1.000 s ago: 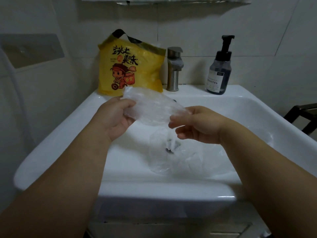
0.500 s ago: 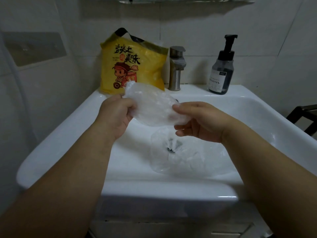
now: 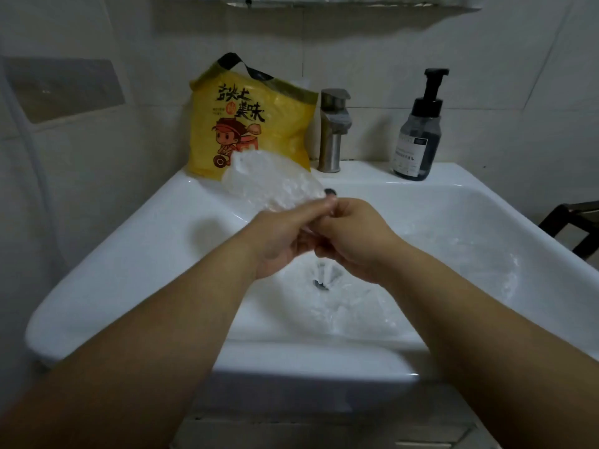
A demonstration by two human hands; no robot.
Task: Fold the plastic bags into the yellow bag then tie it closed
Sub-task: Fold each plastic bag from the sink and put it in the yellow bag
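Now left hand [image 3: 278,244] and right hand [image 3: 355,241], apart a moment ago, meet over sink [image 3: 129,254], fingers [image 3: 311,209] pinching clear bag [image 3: 269,183]: one fold likely made. Yellow bag [image 3: 252,124] stands behind; second bag [image 3: 356,309] lies in basin.

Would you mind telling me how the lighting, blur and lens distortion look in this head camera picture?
Head view: dim, flat, greyish light; small glare streaks on the front rim of the sink; wide-angle bending curves its edges and the wall tile lines; the left hand, right hand and the clear plastic bag they pinch look slightly motion-smeared, while the yellow bag print is readable.
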